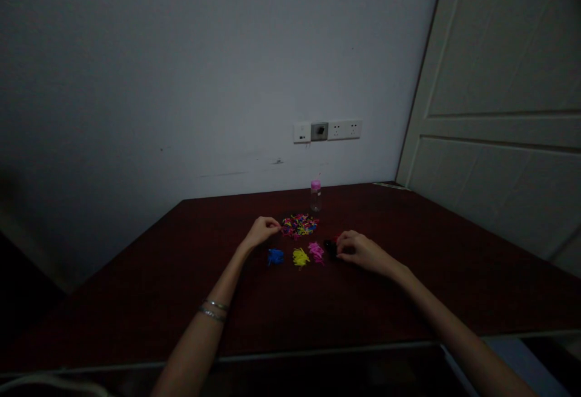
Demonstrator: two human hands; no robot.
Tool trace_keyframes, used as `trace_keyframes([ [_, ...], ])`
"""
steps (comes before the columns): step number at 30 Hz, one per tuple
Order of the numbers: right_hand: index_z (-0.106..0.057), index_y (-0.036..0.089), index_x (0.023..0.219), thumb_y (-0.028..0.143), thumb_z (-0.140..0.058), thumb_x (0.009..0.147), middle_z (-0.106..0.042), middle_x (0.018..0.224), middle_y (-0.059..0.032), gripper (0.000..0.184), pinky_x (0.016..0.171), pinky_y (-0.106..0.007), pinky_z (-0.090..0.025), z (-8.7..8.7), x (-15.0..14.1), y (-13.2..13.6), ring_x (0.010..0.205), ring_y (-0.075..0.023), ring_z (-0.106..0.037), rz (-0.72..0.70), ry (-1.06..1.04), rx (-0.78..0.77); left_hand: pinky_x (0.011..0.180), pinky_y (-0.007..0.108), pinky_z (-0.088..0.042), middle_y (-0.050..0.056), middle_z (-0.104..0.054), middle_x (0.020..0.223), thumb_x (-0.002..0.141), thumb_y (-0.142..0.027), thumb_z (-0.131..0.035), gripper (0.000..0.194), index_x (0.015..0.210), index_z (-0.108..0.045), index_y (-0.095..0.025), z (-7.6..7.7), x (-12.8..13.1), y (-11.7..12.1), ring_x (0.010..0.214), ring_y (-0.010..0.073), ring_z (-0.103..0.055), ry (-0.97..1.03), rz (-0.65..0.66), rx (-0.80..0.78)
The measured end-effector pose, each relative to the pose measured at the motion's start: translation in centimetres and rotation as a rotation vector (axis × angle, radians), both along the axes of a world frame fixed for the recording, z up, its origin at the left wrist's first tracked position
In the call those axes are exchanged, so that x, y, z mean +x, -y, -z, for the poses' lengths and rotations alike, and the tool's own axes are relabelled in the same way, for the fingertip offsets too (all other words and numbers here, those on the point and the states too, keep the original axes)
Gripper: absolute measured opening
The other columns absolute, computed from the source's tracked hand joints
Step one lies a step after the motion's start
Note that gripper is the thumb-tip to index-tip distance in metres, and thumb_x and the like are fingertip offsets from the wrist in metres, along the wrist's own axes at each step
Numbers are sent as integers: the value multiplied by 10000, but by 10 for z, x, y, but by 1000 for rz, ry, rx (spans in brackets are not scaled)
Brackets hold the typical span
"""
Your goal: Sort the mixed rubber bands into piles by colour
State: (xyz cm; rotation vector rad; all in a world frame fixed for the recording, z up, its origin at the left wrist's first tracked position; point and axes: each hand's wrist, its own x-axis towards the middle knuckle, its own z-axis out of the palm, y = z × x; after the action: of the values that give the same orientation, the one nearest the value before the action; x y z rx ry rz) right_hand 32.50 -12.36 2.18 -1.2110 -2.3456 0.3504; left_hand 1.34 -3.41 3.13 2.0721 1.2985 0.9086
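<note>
A mixed heap of small, thin, many-coloured pieces that look like rubber bands point(300, 225) lies on the dark red table point(218, 227). My left hand point(264, 230) is at the heap's left edge, fingertips pinched together; anything between them is too small to make out. Nearer to me are a blue pile point(275, 256), a yellow pile point(300, 257) and a pink pile point(316, 252). My right hand point(356, 248) is right of the pink pile, fingers curled together beside a black pile point(330, 246). A bit of red shows by its fingers, whose grip is partly hidden.
Behind the heap stands a clear bottle with a pink lid point(316, 196). The wall with sockets point(344, 130) rises at the table's back edge. A pale panelled door point(499, 118) bounds the right side. The table's front edge point(327, 351) runs below my forearms.
</note>
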Motion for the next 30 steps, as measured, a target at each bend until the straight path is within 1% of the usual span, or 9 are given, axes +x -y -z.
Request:
trace_keyframes([
  [4,-644,204,754,306,-583,733,-572,966,-62,121,793,-315,-405,3,1,4,917,-196,-520,1,7,-2,570,220,-392,56,-632,667,629,-296,-549,268,726,-672,-79,10,-4,-7,621,132,-531,16,-51,17],
  [7,-648,207,763,325,-596,725,-574,965,-60,135,792,-315,-408,2,0,5,912,-196,-526,-15,-7,-8,591,224,-404,65,-643,690,629,-288,-544,268,736,-674,-79,15,-7,-10,637,136,-544,34,-47,13],
  [12,-650,198,750,374,-591,732,-593,930,-60,187,771,-302,-423,-4,-4,2,858,-181,-550,-39,-100,1,569,216,-401,57,-643,683,640,-293,-531,271,741,-676,-88,23,-10,-14,619,131,-540,18,-84,12],
  [16,-649,178,757,404,-530,773,-614,854,-55,256,724,-282,-439,-16,-13,-12,773,-159,-571,-16,-256,27,563,215,-402,58,-645,680,642,-289,-534,268,745,-680,-90,26,-13,-15,619,135,-543,12,-128,9],
  [20,-655,167,748,393,-515,777,-625,810,-51,267,723,-283,-436,-24,-24,-39,765,-164,-578,14,-335,97,575,215,-405,63,-654,699,641,-261,-531,253,747,-686,-91,27,-12,-12,632,138,-553,-10,-138,-10],
  [22,-655,161,731,385,-513,774,-628,784,-50,268,708,-280,-436,-22,-30,-53,751,-165,-581,43,-353,112,573,215,-402,64,-654,698,637,-263,-537,256,747,-689,-89,26,-10,-9,632,139,-553,-34,-135,-19],
  [25,-655,153,720,382,-508,771,-632,769,-52,277,691,-273,-437,-13,-35,-68,738,-166,-585,82,-373,123,564,216,-396,61,-649,673,632,-297,-553,277,751,-693,-90,26,-6,-6,628,144,-552,-77,-129,-27],
  [27,-655,151,724,385,-500,773,-636,769,-53,284,686,-272,-438,-6,-35,-72,729,-165,-586,98,-373,129,564,217,-394,58,-647,662,626,-317,-567,286,751,-696,-95,26,-3,-5,635,148,-554,-100,-119,-30],
  [30,-658,154,740,385,-495,779,-636,778,-53,285,689,-276,-439,1,-32,-71,731,-165,-586,85,-333,134,580,222,-398,56,-652,679,620,-336,-581,290,755,-700,-110,26,2,-5,651,152,-559,-127,-116,-29],
])
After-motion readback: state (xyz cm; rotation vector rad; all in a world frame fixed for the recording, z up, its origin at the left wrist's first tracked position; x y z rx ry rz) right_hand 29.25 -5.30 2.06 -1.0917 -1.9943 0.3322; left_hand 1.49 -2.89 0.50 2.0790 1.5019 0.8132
